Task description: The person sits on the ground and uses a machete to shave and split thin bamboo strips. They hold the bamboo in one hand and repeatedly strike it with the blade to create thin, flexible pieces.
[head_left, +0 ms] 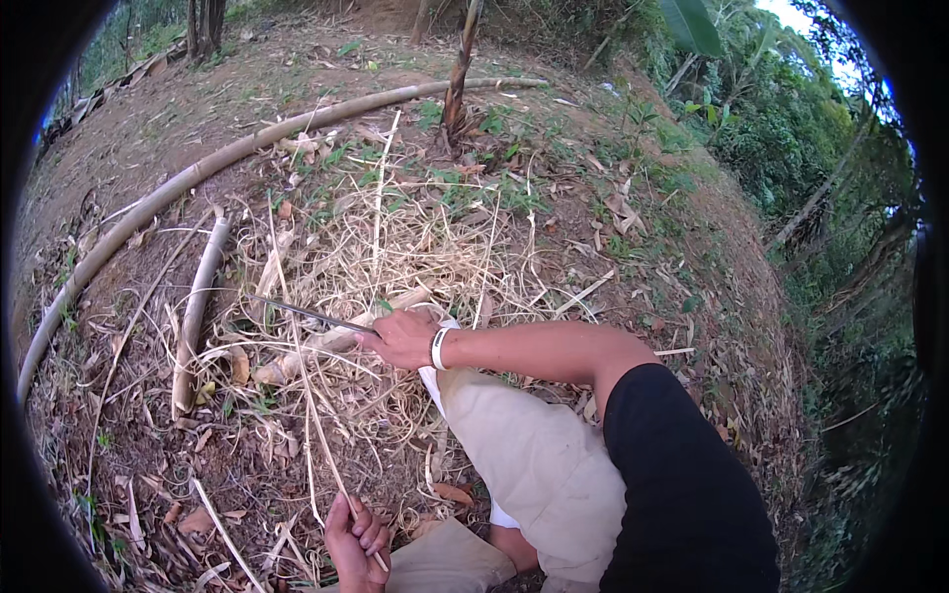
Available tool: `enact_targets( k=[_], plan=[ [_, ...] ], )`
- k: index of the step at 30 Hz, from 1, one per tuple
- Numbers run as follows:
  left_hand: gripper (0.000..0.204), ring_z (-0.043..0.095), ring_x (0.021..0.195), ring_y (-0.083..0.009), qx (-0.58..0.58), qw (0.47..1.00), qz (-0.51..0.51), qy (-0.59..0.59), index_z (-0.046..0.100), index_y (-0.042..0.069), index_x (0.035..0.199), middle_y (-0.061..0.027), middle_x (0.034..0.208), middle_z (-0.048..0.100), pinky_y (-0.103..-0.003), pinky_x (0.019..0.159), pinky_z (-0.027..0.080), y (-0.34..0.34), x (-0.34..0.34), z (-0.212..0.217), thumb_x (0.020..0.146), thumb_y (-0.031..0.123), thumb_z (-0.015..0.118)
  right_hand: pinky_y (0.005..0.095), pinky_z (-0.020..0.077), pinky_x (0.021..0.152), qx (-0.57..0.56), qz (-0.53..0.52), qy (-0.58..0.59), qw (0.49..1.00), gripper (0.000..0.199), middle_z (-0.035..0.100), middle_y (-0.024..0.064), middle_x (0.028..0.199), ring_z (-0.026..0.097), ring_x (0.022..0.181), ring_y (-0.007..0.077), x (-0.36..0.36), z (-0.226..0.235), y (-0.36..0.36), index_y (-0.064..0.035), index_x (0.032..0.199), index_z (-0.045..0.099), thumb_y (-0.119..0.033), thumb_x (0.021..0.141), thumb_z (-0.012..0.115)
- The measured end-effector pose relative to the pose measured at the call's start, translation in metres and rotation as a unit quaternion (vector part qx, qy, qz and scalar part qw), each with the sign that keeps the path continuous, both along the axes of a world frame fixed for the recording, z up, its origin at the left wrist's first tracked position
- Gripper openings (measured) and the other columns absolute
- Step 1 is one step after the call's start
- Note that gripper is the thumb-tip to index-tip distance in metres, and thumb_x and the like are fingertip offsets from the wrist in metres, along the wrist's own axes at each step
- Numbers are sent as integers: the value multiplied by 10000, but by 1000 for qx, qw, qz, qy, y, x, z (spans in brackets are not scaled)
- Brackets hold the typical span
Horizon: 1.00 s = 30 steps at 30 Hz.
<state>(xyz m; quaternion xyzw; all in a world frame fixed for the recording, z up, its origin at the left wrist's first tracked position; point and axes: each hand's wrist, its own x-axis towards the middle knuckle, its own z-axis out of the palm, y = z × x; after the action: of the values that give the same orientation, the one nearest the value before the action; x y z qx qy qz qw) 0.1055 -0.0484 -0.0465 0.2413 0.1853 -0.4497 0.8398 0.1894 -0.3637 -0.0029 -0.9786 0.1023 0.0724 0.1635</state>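
At the bottom of the view, my left hand (358, 544) is closed around a long, thin bamboo strip (314, 413). The strip runs up and away over the litter. My right hand (400, 339), with a white band at its wrist, grips a knife (318, 315) near my bent knee. Its narrow dark blade points left and crosses the strip or passes just by it; contact cannot be made out. Beneath the blade and right hand lies a short pale piece of log or bamboo (282, 371). Fingers hide the knife's handle.
Curly pale shavings (425, 252) cover the ground ahead. A short bamboo pole (198, 311) lies to the left, with a long curved pole (188, 178) beyond it. A thin trunk (457, 89) stands at the far side. Dense greenery (791, 138) borders the right.
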Motion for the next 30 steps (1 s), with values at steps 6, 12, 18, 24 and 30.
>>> enact_targets(
  k=[6, 12, 18, 24, 30],
  plan=[
    [308, 397, 531, -143, 153, 984, 70, 65, 526, 25, 1060, -27, 680, 447, -235, 445, 370, -12, 8, 43, 1046, 279, 353, 494, 495, 681, 107, 158, -7, 981, 579, 618, 205, 666, 629, 675, 400, -42, 32, 47, -35, 793, 638, -532, 978, 405],
    [130, 376, 439, -60, 103, 989, 96, 47, 501, 112, 961, 5, 651, 470, -184, 327, 259, -21, 12, 6, 1021, 224, 471, 502, 436, 515, 63, 327, -26, 942, 588, 544, 193, 556, 563, 529, 414, -43, 26, 83, -23, 714, 550, -558, 945, 475],
    [94, 412, 485, -72, 85, 994, 62, -35, 508, 113, 1044, -40, 766, 567, -181, 387, 294, -17, 6, 0, 1025, 198, 472, 482, 450, 489, 79, 333, -46, 938, 530, 537, 159, 548, 579, 517, 382, -54, 11, 78, -40, 765, 556, -541, 933, 514],
    [146, 364, 500, -38, 82, 995, 56, -31, 528, 47, 974, -17, 744, 528, -172, 395, 260, -6, 9, 4, 1015, 177, 475, 473, 451, 471, 68, 373, -48, 924, 510, 554, 153, 585, 585, 514, 364, -48, 1, 90, -48, 735, 515, -516, 939, 522],
    [113, 322, 486, -30, 62, 997, 40, 22, 516, 47, 951, 18, 687, 438, -178, 389, 233, -7, 1, 1, 1002, 134, 464, 463, 452, 484, 69, 391, -20, 918, 460, 555, 144, 582, 591, 522, 349, -51, -14, 90, -67, 791, 543, -502, 938, 526]
  ],
)
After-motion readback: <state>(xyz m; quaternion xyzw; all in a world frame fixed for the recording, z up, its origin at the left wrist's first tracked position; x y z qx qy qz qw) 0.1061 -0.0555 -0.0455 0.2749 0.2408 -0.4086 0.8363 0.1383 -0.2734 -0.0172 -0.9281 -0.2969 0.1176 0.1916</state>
